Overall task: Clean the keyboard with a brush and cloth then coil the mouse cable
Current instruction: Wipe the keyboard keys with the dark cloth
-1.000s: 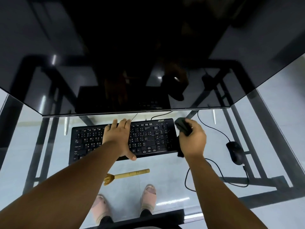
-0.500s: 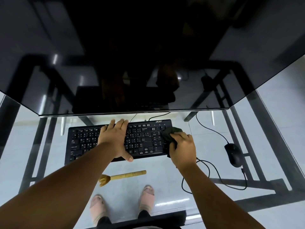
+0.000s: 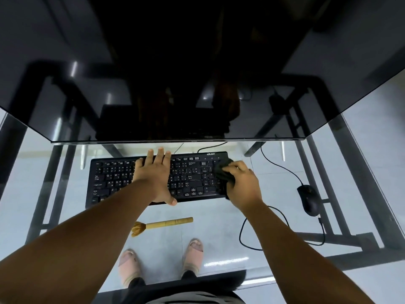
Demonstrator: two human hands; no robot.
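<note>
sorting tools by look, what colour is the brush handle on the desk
The brush handle is light tan, like bamboo; head view.

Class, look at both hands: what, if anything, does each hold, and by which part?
The right hand grips the dark cloth bunched at its near end. The left hand holds nothing; it rests flat on the keyboard.

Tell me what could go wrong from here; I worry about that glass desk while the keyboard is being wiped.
The brush lies loose near the glass desk's front edge; a forearm could knock it off. The mouse cable loops beside the right hand, which wipes with the cloth; snagging could drag the mouse.
</note>
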